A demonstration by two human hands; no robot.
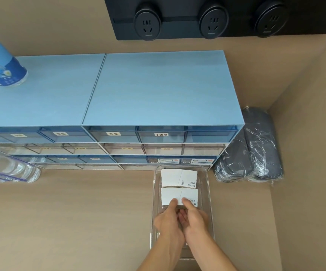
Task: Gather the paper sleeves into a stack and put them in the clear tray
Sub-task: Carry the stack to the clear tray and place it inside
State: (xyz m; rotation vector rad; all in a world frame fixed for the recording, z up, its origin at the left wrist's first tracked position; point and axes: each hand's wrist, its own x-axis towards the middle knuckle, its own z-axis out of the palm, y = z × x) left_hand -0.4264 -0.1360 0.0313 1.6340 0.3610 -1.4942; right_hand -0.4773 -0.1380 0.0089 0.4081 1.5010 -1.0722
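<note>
A clear tray (207, 184) lies on the beige counter in front of the drawer units. Two stacks of white paper sleeves are inside it: a far stack (178, 178) near the tray's back wall and a near stack (177, 195) just in front of it. My left hand (168, 218) and my right hand (195, 216) meet at the near stack's front edge, thumbs on top of it and fingers curled under its front edge. Both hands are inside the tray.
Blue and clear drawer units (158, 137) stand behind the tray. Grey plastic-wrapped packs (256, 153) lie at the right against the wall. Water bottles (7, 169) lie at the left, and a blue bottle (0, 61) stands on the drawer unit. A black socket strip (209, 18) is above.
</note>
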